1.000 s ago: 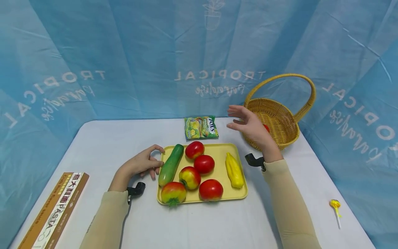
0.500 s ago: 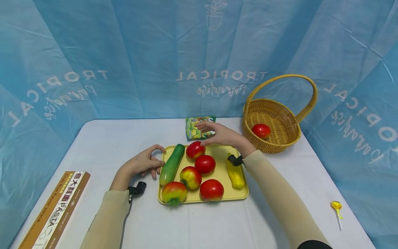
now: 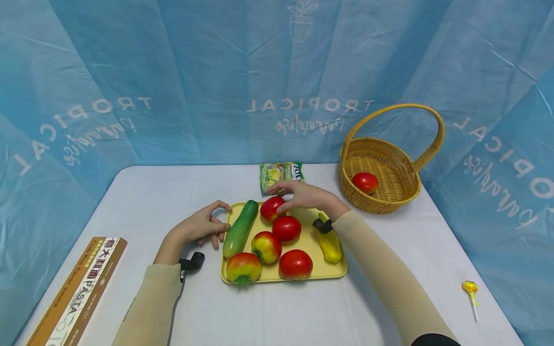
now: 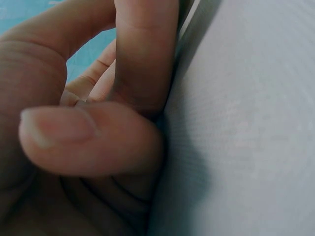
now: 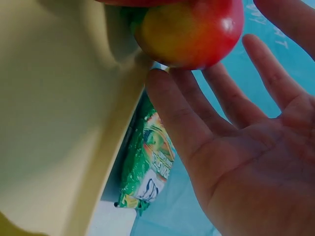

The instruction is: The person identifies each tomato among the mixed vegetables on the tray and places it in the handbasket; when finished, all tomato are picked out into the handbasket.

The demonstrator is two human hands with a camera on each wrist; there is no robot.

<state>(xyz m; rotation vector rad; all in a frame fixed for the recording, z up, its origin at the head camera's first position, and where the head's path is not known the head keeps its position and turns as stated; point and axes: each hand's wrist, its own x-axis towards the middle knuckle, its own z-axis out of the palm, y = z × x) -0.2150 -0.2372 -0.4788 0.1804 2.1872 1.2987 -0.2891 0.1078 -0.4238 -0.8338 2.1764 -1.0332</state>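
Note:
A yellow tray (image 3: 309,235) holds a green cucumber (image 3: 240,230), a yellow pepper-like piece (image 3: 330,247) and several red and red-yellow fruits. My left hand (image 3: 196,226) rests at the tray's left side, with its index fingertip and thumb at the rim beside the cucumber. At the far side, my right hand (image 3: 307,197) reaches over the rim, thumb and fingers spread about a shiny red mango-like fruit (image 3: 269,210). That fruit shows a yellow patch in the right wrist view, where the fingers lie beside it without closing. Just nearer sits another red fruit (image 3: 286,228).
A wicker basket (image 3: 400,180) with a tall handle stands back right and contains one red fruit (image 3: 365,182). Behind the tray lies a green snack packet (image 3: 281,172). A pasta box (image 3: 78,290) is at the left, a yellow lollipop (image 3: 471,290) at the right.
My right hand has come left from beside the basket, over the tray, and down around the far red fruit. The left hand stays at the tray's edge.

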